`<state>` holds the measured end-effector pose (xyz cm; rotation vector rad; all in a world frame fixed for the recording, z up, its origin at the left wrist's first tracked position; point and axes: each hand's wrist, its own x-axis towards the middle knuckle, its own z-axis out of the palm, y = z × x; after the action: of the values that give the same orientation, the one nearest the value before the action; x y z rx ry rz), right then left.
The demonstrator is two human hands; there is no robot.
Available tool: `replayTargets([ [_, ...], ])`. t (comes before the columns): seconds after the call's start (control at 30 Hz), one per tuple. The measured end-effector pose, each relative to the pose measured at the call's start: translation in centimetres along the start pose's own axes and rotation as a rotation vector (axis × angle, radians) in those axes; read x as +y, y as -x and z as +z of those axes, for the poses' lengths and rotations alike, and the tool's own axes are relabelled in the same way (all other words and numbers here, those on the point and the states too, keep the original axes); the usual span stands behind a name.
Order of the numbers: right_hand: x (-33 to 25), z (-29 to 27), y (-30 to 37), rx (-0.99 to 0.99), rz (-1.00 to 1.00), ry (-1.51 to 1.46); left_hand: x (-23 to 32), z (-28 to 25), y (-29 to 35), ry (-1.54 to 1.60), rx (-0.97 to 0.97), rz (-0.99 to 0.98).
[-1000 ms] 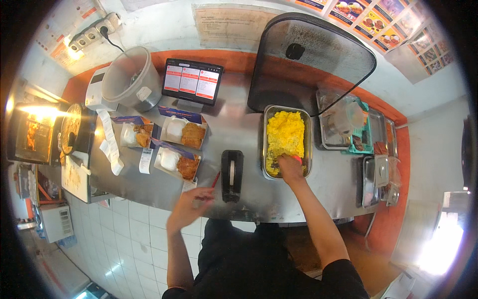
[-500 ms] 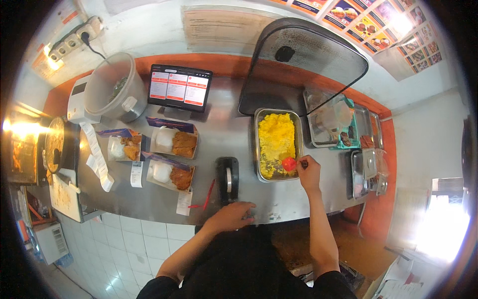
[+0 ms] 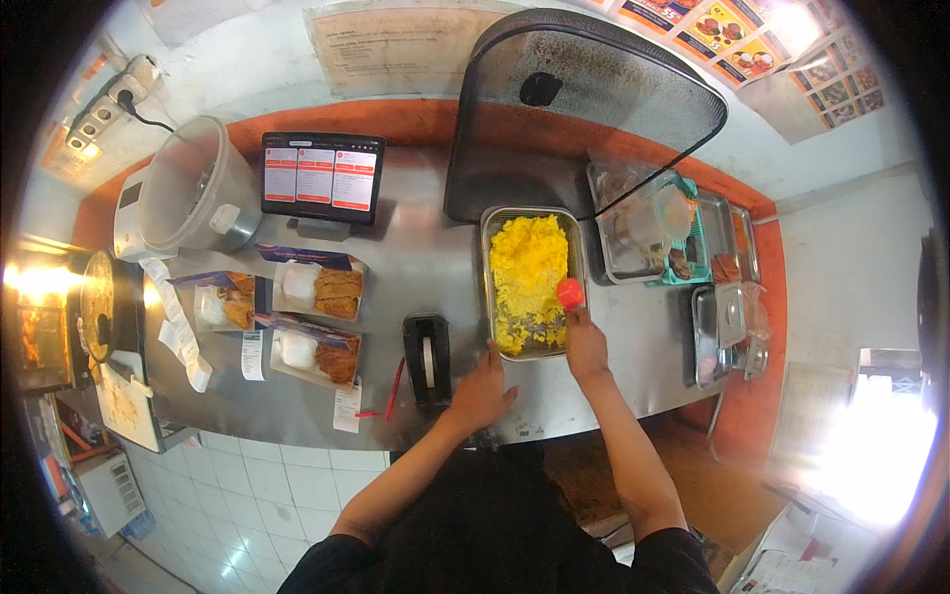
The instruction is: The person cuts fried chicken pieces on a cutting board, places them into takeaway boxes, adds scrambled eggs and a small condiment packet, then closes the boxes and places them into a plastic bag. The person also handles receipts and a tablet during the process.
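A metal tray (image 3: 489, 297) of crumbly yellow food (image 3: 524, 272), like scrambled egg, stands on the steel counter in front of me. My right hand (image 3: 586, 346) is closed at the tray's right side, on a small red scoop (image 3: 569, 293) whose round head lies at the edge of the food. Its handle is mostly hidden by my fingers. My left hand (image 3: 481, 391) is open, fingers stretched toward the tray's near left corner, with nothing in it. Left of that hand stands a black tape dispenser (image 3: 414, 361).
Three open boxes of rice and fried food, one a front box (image 3: 315, 358), sit left. Behind are a tablet (image 3: 322, 178) and a plastic bucket (image 3: 178, 198). A dark mesh cover (image 3: 584, 89) leans behind the tray. Containers (image 3: 633, 238) stand right, a red pen (image 3: 396, 386) near the dispenser.
My left hand has moved from beside the tape dispenser toward the tray, its fingers straightening. My right hand and the red scoop have shifted slightly up along the tray's right side. The view has shifted.
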<state>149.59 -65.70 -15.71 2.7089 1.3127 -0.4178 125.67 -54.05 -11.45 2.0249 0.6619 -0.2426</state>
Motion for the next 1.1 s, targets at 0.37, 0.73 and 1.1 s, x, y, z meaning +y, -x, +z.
replayTargets([
  [0.37,-4.7,-4.1,1.9,0.105,-0.055,-0.223,-1.1,0.1,-0.1,0.08,-0.002,0.007],
  [0.73,-5.8,-1.7,2.7,0.127,-0.298,-0.453,-2.3,2.2,-0.7,0.156,0.105,0.096],
  [1.1,-7.3,-3.7,3.6,-0.084,-0.381,-0.272,-1.0,1.4,0.1,0.454,0.016,0.026],
])
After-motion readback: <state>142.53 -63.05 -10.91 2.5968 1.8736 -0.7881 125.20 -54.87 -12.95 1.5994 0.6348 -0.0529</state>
